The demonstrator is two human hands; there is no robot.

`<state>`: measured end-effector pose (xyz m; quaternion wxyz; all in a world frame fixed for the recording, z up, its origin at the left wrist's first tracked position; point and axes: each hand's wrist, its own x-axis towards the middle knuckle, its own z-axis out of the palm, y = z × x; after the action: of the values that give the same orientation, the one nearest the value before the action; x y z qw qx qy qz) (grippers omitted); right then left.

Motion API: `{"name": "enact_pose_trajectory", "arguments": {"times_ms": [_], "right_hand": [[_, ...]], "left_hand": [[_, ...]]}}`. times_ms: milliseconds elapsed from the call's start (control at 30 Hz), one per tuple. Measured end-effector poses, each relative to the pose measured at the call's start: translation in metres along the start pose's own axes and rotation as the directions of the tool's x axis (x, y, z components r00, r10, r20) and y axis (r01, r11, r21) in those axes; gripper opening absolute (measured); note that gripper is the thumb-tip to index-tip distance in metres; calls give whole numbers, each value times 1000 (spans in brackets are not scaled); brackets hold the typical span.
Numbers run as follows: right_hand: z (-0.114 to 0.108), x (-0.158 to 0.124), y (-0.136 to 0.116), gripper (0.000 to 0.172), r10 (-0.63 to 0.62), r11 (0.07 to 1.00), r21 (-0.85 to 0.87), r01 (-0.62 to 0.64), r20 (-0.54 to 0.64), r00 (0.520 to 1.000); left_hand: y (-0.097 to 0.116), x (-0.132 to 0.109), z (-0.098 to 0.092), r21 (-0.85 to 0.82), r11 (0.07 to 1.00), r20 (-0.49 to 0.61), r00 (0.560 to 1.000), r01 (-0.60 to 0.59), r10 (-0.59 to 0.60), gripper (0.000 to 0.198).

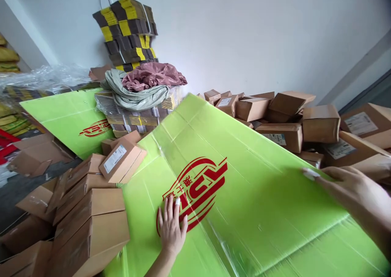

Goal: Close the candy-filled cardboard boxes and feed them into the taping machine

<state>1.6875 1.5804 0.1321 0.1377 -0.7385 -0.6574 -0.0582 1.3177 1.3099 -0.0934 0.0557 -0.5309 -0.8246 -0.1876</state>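
Note:
A large bright green cardboard sheet point(244, 154) with a red logo fills the middle of the head view, creased along several fold lines. My left hand point(172, 226) lies on it over the lower left of the logo, fingers spread, with a white wrap on one fingertip. At the sheet's right edge is my right hand point(345, 183), slightly blurred. A white wrap covers its extended finger, which touches the green surface near the edge; its other fingers are partly hidden, so its grip is unclear.
Brown cartons point(106, 207) are piled along the left, one labelled carton point(122, 157) leaning against the sheet. More cartons point(320, 124) heap up at right by the wall. Behind stand a second green sheet point(67, 114), grey and maroon sacks point(149, 77), and strapped black-yellow bundles point(128, 32).

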Motion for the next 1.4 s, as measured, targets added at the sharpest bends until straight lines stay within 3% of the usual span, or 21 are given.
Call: {"name": "enact_pose_trajectory", "arguments": {"times_ms": [67,167,233,333,400,500,567,633,700,767,833,900,933,1000,1067,1100,1167,1233,1300,1333,1400], "right_hand": [[7,0,-9,49,11,999,-42,-4,173,985],[56,-8,-27,55,228,969,-175,-175,360,904],[95,-17,-34,63,303,948,-199,-249,319,898],[130,-28,-33,67,216,971,-144,-192,179,960],[132,-32,-30,67,177,982,-93,-166,129,976],[114,-53,-42,69,116,993,20,-116,-7,993],[99,-94,-63,66,-20,991,129,33,-103,994],[89,-156,-85,55,-184,940,262,218,-150,971],[84,-231,-101,44,-295,861,406,306,-93,951],[81,-299,-105,39,-372,777,559,289,38,927],[80,-346,-105,38,-412,715,670,202,170,895],[82,-370,-110,41,-412,694,715,89,292,863],[83,-375,-117,44,-405,692,721,35,348,846],[85,-378,-143,48,-417,683,729,-48,443,794],[87,-379,-183,50,-467,653,751,-102,505,726],[88,-380,-207,52,-503,631,767,-120,522,689],[92,-385,-259,56,-576,587,797,-143,536,618],[97,-392,-311,61,-632,570,811,-131,534,561],[104,-396,-360,62,-660,581,808,-94,536,526],[107,-397,-383,61,-670,585,807,-73,533,517],[113,-395,-424,59,-688,580,814,-35,512,514]], "left_hand": [[1,1,-1,11,1000,-5,1000,-4,5,59],[3,2,-1,27,999,-1,1000,-22,22,59],[4,3,-1,41,999,2,1000,-28,28,59],[4,4,-1,52,999,17,1000,-14,13,59],[4,4,-2,40,999,32,999,-8,7,59],[3,5,-5,-3,1000,47,999,-3,4,60],[3,5,-6,-37,999,50,999,12,-11,60],[5,6,-8,-74,997,56,998,34,-30,60],[9,8,-12,-123,991,82,996,52,-42,60],[11,12,-22,-185,979,142,988,82,-56,60],[8,16,-41,-264,957,252,966,122,-53,61],[-3,16,-75,-368,919,329,944,138,-10,55],[-11,13,-97,-415,901,318,948,128,11,52],[-39,-1,-143,-459,882,187,982,105,-20,48],[-81,-23,-181,-425,885,16,979,192,-204,50],[-106,-35,-193,-406,868,-39,944,285,-328,51],[-160,-57,-202,-367,771,-24,823,521,-568,57],[-211,-72,-196,-375,579,67,644,724,-762,57],[-250,-77,-184,-395,410,154,500,822,-852,49],[-264,-77,-179,-404,361,180,460,841,-869,46],[-281,-75,-170,-413,331,193,436,849,-879,44]]}}
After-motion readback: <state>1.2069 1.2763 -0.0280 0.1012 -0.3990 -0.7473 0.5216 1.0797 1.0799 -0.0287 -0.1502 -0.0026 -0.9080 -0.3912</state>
